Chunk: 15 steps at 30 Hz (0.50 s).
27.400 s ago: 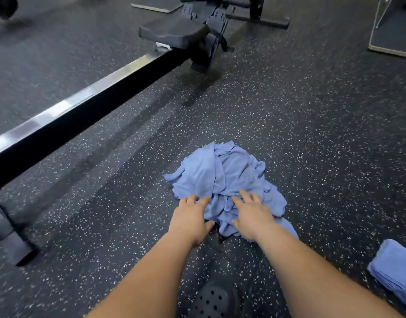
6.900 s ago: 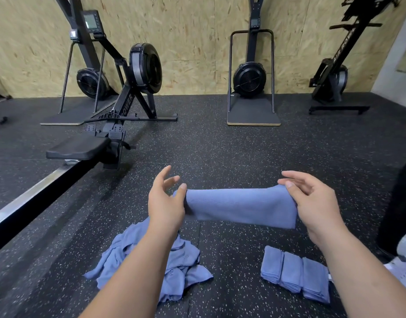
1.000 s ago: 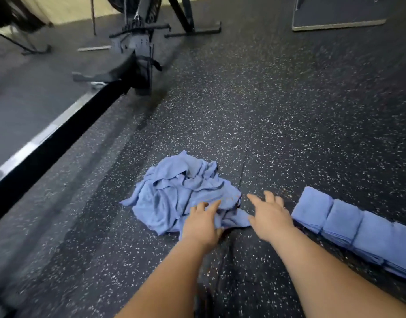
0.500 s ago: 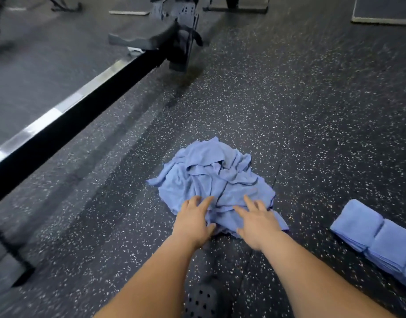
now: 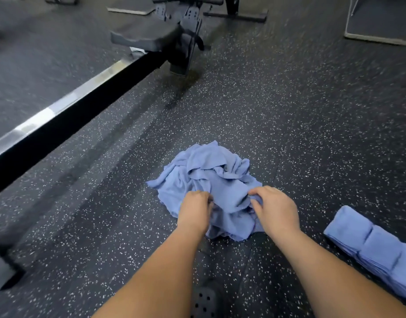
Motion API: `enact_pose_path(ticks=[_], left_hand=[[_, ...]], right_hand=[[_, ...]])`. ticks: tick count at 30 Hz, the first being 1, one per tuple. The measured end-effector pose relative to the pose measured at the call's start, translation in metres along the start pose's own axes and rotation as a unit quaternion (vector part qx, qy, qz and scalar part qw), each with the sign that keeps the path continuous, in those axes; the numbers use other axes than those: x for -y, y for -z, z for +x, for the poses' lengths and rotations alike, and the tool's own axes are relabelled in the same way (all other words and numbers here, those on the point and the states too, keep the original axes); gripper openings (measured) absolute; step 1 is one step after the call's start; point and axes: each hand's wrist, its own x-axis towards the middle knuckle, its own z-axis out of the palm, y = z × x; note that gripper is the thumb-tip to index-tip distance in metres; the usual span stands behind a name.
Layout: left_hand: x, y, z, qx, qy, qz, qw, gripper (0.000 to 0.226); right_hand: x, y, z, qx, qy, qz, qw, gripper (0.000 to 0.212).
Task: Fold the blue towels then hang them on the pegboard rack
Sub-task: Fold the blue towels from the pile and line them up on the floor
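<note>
In the head view, a crumpled pile of blue towels is seen lying on the black speckled floor, straight in front of the person. The near side of the pile is gripped by both hands. The left hand is set on the pile's left part, its fingers curled down into the cloth. The right hand is set on the right part, and a fold of the fabric is pinched between its curled fingers and thumb. A ridge of cloth is bunched up between the two hands.

To the right, well apart from the pile, a row of folded towels is laid edge to edge on the floor and is cut off by the frame's lower right corner. To the left, the long rail of a rowing machine is seen running diagonally, with its black seat at the far end. A dark perforated shoe is partly shown at the bottom edge, between the forearms.
</note>
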Motion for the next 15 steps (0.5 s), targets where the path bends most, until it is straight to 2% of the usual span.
enact_pose_path(ticks=[4,9,12,15], left_hand=[[0.0,0.042,0.0,-0.054,-0.023,-0.06,0.996,0.015],[-0.018,0.112,-0.017,-0.093,-0.103,-0.093,0.986,0.009],[-0.044,0.152,-0.038,-0.087,-0.121,-0.106,0.983,0.009],[-0.07,0.18,-0.061,-0.076,-0.147,-0.136,0.977,0.011]], right_hand=[[0.003,0.041,-0.001,0.082,-0.036,-0.024,0.996,0.02],[0.019,0.102,-0.008,0.199,0.009,-0.07,0.977,0.038],[0.04,0.143,-0.017,0.203,0.036,-0.023,0.978,0.047],[0.07,0.178,-0.037,0.165,0.062,0.047,0.983,0.048]])
